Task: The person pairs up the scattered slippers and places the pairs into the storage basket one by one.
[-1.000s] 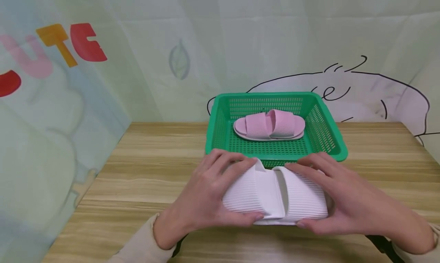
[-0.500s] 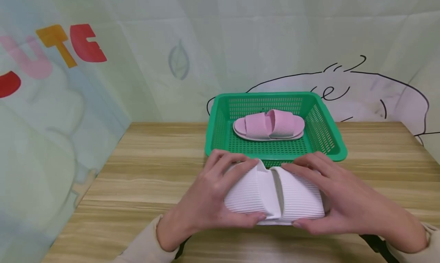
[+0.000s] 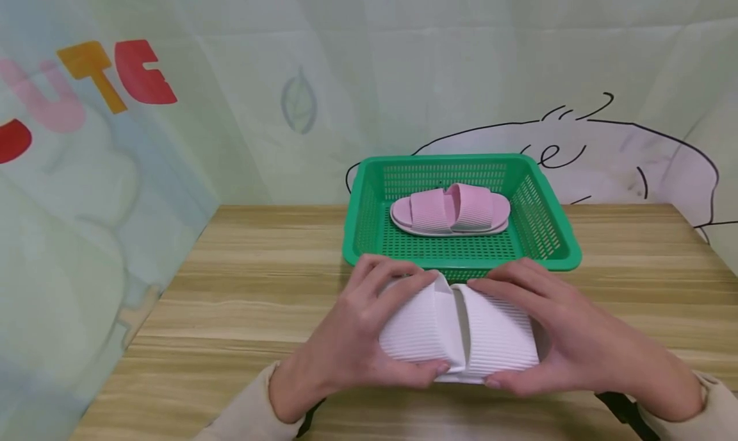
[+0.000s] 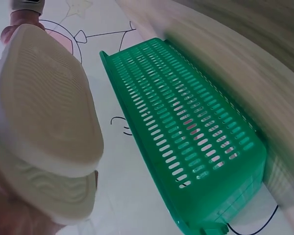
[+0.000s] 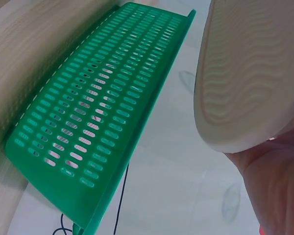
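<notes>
Matt, finely ribbed foam-like plastic is seen on the white slippers (image 3: pixel 458 332), whose soles (image 4: pixel 44 122) are textured with ridges and waves. The same ribbed finish is shown by the pink slippers (image 3: pixel 450 209). Slightly glossy perforated plastic forms the basket (image 3: pixel 542 226). The table (image 3: pixel 242 281) is finished in smooth wood grain.

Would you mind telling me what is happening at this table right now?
A person grips a white slipper with both hands, the left hand on one end and the right hand on the other, holding it off the wooden table just in front of a green basket. A pink slipper lies inside the basket.
</notes>
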{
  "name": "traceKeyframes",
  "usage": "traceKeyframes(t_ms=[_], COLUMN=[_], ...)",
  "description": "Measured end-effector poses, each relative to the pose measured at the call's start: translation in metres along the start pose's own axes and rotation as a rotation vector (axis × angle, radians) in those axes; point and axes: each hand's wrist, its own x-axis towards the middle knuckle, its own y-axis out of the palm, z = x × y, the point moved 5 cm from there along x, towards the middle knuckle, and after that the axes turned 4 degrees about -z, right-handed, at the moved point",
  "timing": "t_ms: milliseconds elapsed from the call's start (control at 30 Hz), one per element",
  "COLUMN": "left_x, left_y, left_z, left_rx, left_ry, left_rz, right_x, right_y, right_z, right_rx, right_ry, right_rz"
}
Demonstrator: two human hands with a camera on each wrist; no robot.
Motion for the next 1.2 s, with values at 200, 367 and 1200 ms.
traceKeyframes(t_ms=[200, 367, 1200], left_x=[-0.001, 0.002, -0.018], left_y=[0.002, 0.000, -0.034], left_z=[0.001, 0.001, 0.036], left_rx=[0.076, 0.147, 0.186], left_ry=[-0.019, -0.015, -0.157], left_rz=[0.026, 0.041, 0.037], right_x=[-0.002, -0.004, -0.013], right_y=[-0.002, -0.007, -0.046], right_z=[0.000, 0.000, -0.018], right_rx=[-0.004, -0.024, -0.094], right_ry=[-0.001, 0.015, -0.046], right_rz=[-0.011, -0.029, -0.242])
